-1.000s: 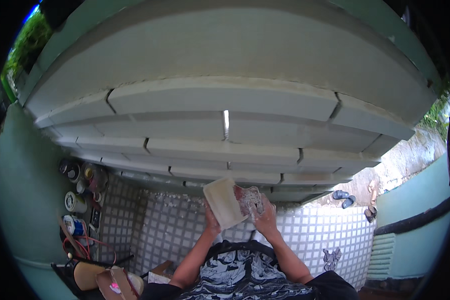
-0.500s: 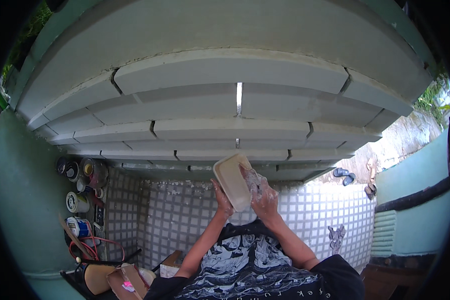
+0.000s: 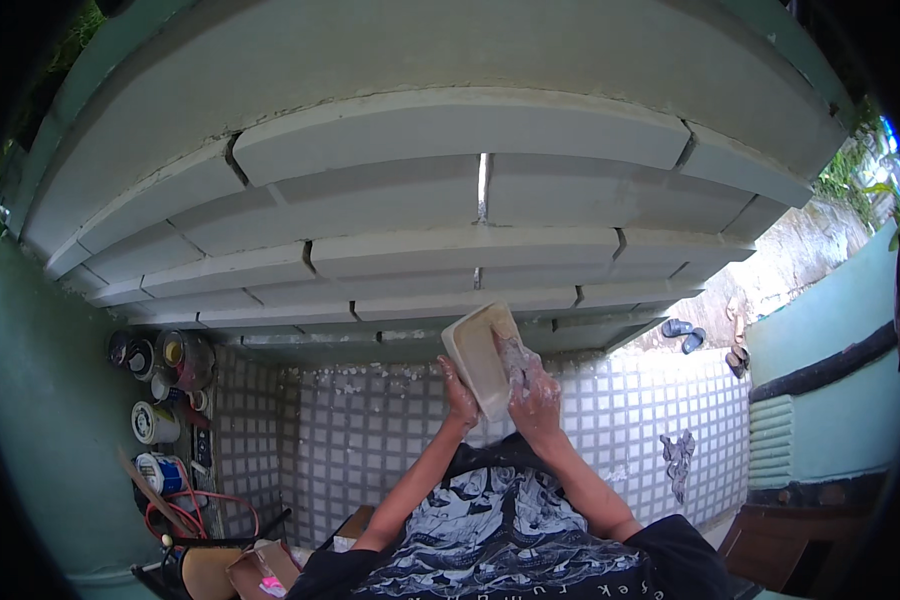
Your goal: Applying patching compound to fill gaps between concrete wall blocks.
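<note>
Pale tray [image 3: 476, 358] — between left grip [image 3: 458, 398] and right grip [image 3: 537, 398]

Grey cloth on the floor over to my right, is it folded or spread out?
Neither: the grey cloth lies crumpled, bunched into uneven creases on the tiled floor.

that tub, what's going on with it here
A person has a pale tub in front of the block wall. The left hand supports its left side. The right hand, smeared with white, is at its right side; whether it also grips a tool is unclear. White crumbs lie on the floor near the wall's foot.
</note>
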A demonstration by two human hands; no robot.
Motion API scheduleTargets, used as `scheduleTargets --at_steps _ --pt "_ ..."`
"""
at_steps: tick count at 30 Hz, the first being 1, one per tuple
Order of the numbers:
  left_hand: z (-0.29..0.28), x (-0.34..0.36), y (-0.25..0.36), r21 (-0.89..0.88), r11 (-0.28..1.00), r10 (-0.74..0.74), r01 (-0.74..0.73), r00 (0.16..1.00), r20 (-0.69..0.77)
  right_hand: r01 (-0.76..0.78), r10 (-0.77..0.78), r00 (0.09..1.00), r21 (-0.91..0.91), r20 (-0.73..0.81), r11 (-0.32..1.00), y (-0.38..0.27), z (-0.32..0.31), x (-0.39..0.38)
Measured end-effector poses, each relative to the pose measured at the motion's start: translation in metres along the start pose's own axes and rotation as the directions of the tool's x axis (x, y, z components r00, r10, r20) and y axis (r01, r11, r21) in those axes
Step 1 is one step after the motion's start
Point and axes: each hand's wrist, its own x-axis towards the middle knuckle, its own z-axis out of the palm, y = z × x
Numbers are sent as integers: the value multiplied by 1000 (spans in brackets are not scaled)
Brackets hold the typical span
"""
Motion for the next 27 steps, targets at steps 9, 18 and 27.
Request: scheduleTargets --at_steps 9,18,27 --pt "16 -2 39 -7 991 -129 131 983 132 -107 90 985 115 145 988 -7 1 1" --pt "33 -5 33 -34 995 -85 94 973 214 -370 308 903 176 300 912 -5 4 9" --pt "13 -1 16 -223 970 -31 93 963 268 -423 364 905 387 219 819 9 -16 32"
